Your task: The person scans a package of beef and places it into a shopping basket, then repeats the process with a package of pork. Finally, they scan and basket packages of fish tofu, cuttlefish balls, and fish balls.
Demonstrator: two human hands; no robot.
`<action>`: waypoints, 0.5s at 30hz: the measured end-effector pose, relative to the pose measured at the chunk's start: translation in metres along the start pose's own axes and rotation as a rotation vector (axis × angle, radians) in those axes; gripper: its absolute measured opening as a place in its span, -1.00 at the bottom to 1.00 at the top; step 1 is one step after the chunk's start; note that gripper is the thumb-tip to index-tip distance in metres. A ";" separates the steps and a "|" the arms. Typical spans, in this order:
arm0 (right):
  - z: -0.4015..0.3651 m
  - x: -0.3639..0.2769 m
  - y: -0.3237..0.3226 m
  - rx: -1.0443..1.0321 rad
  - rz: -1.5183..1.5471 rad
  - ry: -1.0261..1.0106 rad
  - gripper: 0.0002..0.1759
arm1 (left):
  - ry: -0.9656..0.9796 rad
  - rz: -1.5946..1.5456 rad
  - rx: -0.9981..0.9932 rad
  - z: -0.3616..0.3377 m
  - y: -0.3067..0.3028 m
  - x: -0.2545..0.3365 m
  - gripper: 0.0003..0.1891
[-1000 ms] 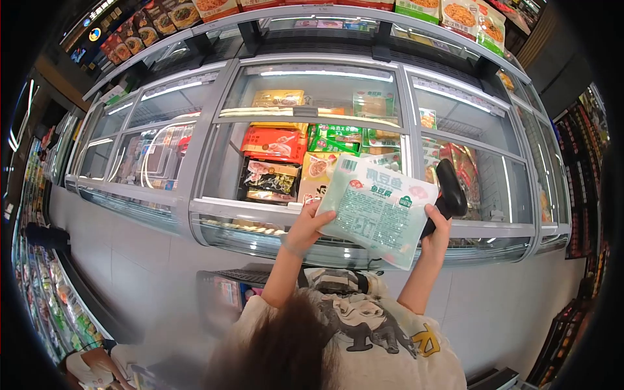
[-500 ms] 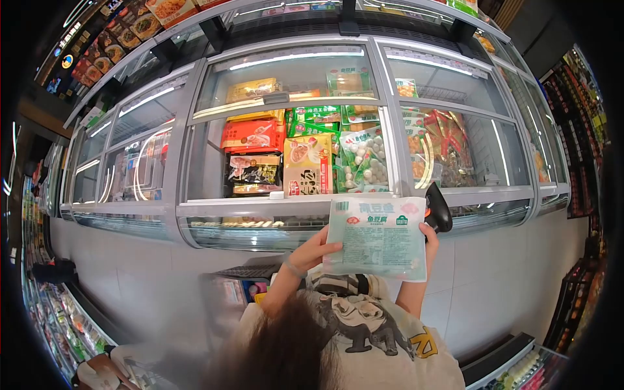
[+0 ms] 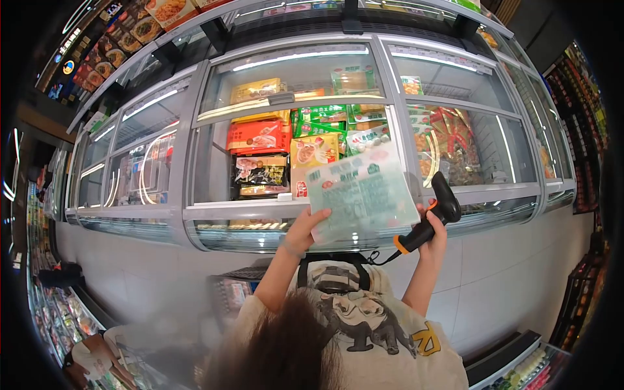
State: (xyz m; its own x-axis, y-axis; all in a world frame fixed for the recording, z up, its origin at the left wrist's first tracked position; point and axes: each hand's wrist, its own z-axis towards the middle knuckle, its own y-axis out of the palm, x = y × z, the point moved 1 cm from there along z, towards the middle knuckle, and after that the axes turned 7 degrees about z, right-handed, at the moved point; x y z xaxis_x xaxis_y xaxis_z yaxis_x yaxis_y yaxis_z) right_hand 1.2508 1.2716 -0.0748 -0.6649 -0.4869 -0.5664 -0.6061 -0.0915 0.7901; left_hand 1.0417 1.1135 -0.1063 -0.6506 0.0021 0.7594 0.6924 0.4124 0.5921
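A flat, translucent bag of fish tofu [image 3: 361, 198] with green print hangs tilted in front of the freezer. My left hand [image 3: 305, 229] grips its lower left corner, thumb on the printed face. In my right hand [image 3: 434, 233] is a black barcode scanner [image 3: 446, 205] with orange trim, fingers wrapped round its handle. The scanner's head points up beside the bag's right edge, and a cord trails from the handle's bottom. Behind the bag, the freezer holds a yellow food packet [image 3: 313, 151] and a bag of white balls [image 3: 367, 139], both partly covered by it.
The glass-topped freezer [image 3: 244, 213] spans the front, with red packets [image 3: 259, 136] and black packets [image 3: 261, 170] inside. A shopping basket [image 3: 244, 276] is low at my left. At lower left, another person [image 3: 97, 357] is partly visible. Shelves line both sides.
The bag has moved up and left and now tilts. My right hand has come off it, and the scanner, partly hidden before, now shows fully in that hand.
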 end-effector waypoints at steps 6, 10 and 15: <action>0.011 -0.012 -0.004 0.026 0.047 -0.094 -0.57 | 0.385 -0.025 0.057 0.108 -0.029 0.111 -0.57; 0.015 -0.011 -0.004 0.072 0.065 -0.153 -0.59 | 0.377 -0.079 0.266 0.203 -0.056 0.156 -0.58; 0.024 -0.006 -0.013 0.131 0.046 -0.157 -0.61 | 0.298 -0.167 0.395 0.270 -0.076 0.160 -0.56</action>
State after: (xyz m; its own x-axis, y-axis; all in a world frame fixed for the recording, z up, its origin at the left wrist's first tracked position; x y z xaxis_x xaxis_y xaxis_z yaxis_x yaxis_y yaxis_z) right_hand 1.2523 1.2962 -0.0876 -0.7468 -0.3455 -0.5682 -0.6185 0.0468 0.7844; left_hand 0.8014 1.3281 -0.1026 -0.5852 -0.3293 0.7410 0.3785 0.6972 0.6088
